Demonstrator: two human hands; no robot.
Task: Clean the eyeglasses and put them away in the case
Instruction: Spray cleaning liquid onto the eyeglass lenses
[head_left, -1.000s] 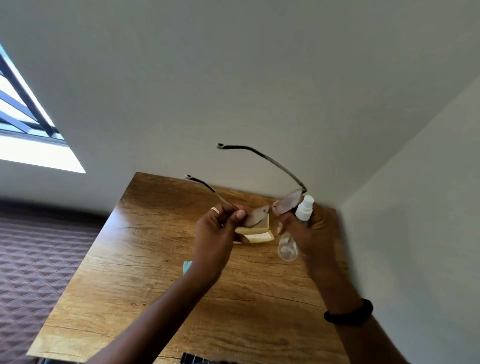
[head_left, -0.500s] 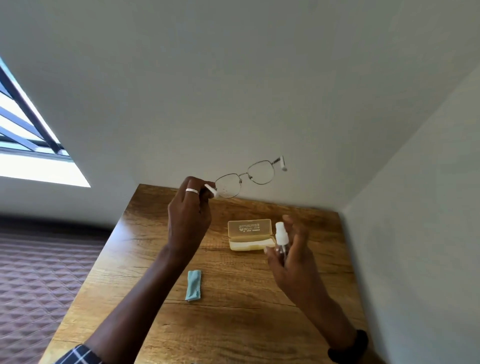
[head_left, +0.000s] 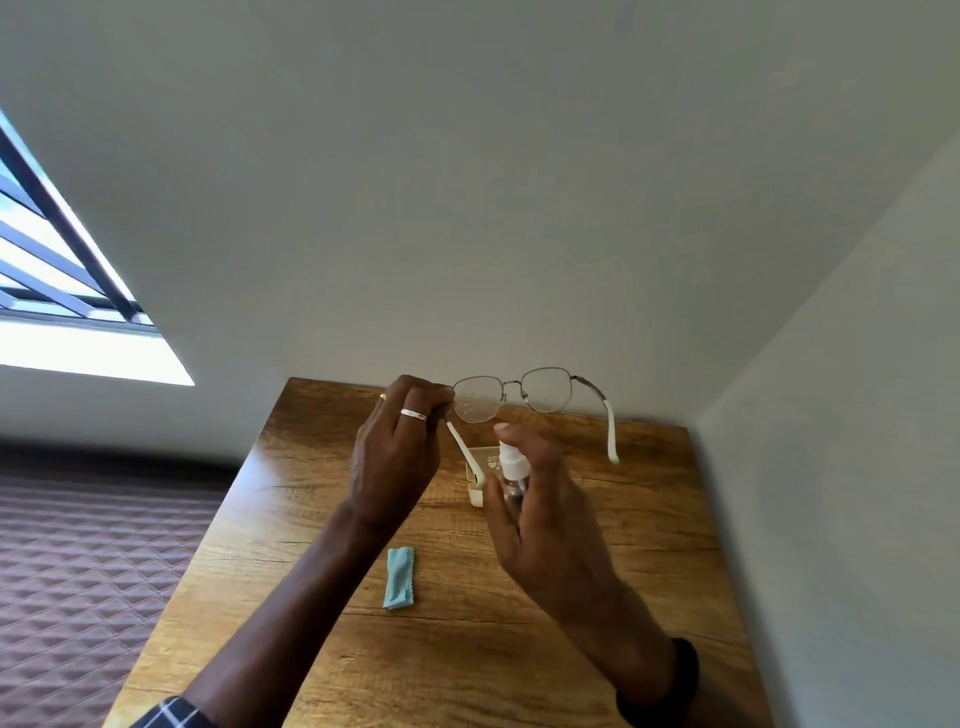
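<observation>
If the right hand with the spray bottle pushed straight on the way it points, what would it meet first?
Most likely the eyeglasses, near the lens by the left hand. The right hand aims the spray bottle there; depth is uncertain.

The case (head_left: 477, 475) on the desk (head_left: 311, 493) is mostly covered: the right hand (head_left: 540, 512) and the spray bottle (head_left: 511, 475) hide all but its end towards nine o'clock, and its printed label is too small to read. The bottle's clear body sits behind the curled fingers (head_left: 498, 512). The left hand (head_left: 397, 449) hides the hinge of the eyeglasses (head_left: 511, 395) it pinches. At six o'clock the picture's edge cuts off the desk's near end and both forearms.
</observation>
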